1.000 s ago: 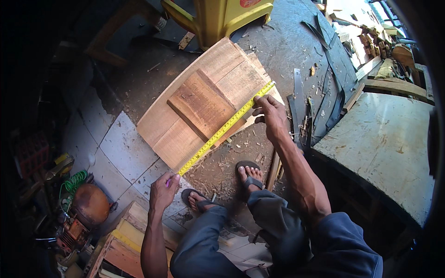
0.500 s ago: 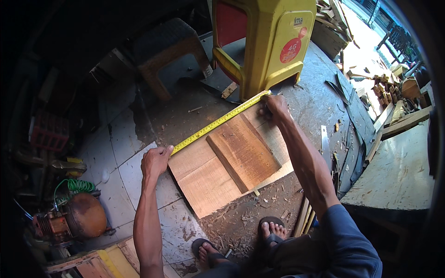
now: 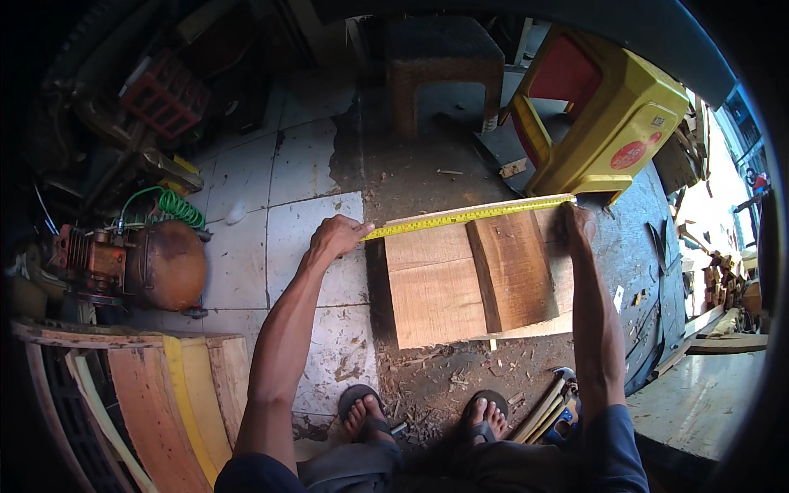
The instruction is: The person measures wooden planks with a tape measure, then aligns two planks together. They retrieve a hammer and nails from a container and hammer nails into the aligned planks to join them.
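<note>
A yellow tape measure blade [image 3: 468,216] is stretched between my two hands along the far edge of a light wooden panel [image 3: 436,300] low over the floor. My left hand [image 3: 335,238] pinches the blade's left end, just beyond the panel's left edge. At the far right corner, my right hand [image 3: 580,225] has its fingers closed at the other end of the blade; whether a tape case is inside them is hidden. A darker, rough brown plank [image 3: 514,271] lies on top of the panel, its far end close under the blade.
Beyond the panel are a yellow plastic stool [image 3: 604,123] and a dark woven stool [image 3: 444,62]. An orange air compressor [image 3: 164,264] with a green coiled hose stands left. Slatted wood [image 3: 136,403] is near left, tools [image 3: 555,407] by my right foot. Shavings litter the floor.
The whole view has turned, so the panel and blade look more level and the stools sit further right. Both hands still hold the blade stretched along the panel's far edge.
</note>
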`<state>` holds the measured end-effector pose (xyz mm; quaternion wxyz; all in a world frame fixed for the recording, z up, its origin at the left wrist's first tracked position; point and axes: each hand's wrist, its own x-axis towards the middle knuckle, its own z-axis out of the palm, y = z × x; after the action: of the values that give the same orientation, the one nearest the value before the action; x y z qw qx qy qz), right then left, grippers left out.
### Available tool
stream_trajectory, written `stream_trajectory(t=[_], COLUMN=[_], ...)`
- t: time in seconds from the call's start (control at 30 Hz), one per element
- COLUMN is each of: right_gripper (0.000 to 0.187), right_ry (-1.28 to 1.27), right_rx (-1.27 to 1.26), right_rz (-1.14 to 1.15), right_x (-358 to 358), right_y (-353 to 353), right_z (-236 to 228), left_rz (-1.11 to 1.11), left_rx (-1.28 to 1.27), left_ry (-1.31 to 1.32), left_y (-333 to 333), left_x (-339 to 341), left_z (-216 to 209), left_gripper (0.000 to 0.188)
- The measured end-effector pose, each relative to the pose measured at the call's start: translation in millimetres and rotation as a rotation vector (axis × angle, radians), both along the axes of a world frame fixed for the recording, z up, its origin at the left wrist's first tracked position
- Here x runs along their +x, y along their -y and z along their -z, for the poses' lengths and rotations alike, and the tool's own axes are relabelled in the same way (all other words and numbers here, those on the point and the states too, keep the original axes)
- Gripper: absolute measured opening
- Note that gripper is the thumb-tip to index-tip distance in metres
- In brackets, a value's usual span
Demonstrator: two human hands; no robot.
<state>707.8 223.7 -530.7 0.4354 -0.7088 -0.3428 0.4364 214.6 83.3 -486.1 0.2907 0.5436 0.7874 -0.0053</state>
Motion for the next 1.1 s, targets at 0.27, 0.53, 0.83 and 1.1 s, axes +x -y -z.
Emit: stream_trajectory(t=[0.27,0.53,0.83,1.1], right_gripper=[0.035,0.032,0.053,0.068], right_ry=[0.187,0.218,0.85,0.937], right_rx=[-0.005,-0.054,-0.19,0.01], right_rz=[-0.042,-0.14,-0.311,-0.168], right_x=[6.0,-14.1,84.9,67.3], right_y=[5.6,3.9,84.9,202.8], right_z=[-18.9,-11.7,-27.9,-55.5], left_rz=[-0.01,-0.087,-0.416,-0.606], left_rx=[0.031,-0.041,0.07,0.115], left_ry=[0.029,0.018,0.813,0.837], left_y=[-4.3,7.0,41.8,87.2], left_x=[9.9,1.0,36.6,85.4], left_z=[-4.2,-10.8,0.8,-36.6], left_gripper=[0.055,0.052,0.057,0.054])
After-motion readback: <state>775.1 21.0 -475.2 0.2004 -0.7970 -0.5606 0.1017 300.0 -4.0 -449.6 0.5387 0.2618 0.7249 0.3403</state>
